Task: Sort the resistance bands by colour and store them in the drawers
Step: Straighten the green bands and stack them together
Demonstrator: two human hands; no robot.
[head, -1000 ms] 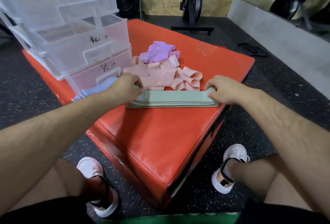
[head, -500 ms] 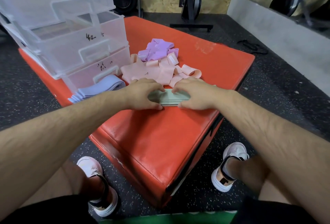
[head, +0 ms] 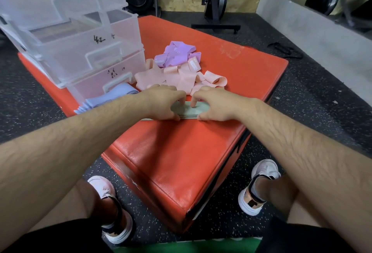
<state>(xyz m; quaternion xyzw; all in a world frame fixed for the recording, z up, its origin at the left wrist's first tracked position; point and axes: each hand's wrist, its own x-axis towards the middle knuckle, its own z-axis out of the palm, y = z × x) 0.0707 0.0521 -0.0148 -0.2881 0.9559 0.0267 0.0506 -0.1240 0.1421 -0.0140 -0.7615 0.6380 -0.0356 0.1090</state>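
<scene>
A: Resistance bands [head: 182, 80]: are any in the drawers [head: 124, 31] yet?

B: None that I can see. All four colours lie out on the red box [head: 181, 162]. The drawer walls are cloudy, so I cannot be sure, but the middle drawer [head: 80, 51], pulled partway out, looks bare.

A: And the sorting?

B: Partly done, I judge. The blue bands [head: 112, 96] are a flat stack just in front of the bottom drawer [head: 96, 83]. The green bands [head: 188, 109] are a neat stack nearer the person. The pink bands [head: 153, 77] are a loose tangle just beyond the hands, and the purple bands [head: 177, 55] are a heap behind it, touching it.

A: What are the hands doing?

B: Both are on the green stack. The left hand [head: 161, 101] and right hand [head: 215, 104] sit side by side, fingers [head: 180, 96] bent down onto its top and thumbs at its near edge, so each grips it. Only a strip of green shows between them.

A: So what is left?

B: Most of it: finish the green stack, tidy pink and purple, then put each colour in its own drawer. The marks on the drawer fronts are too small to read.
</scene>
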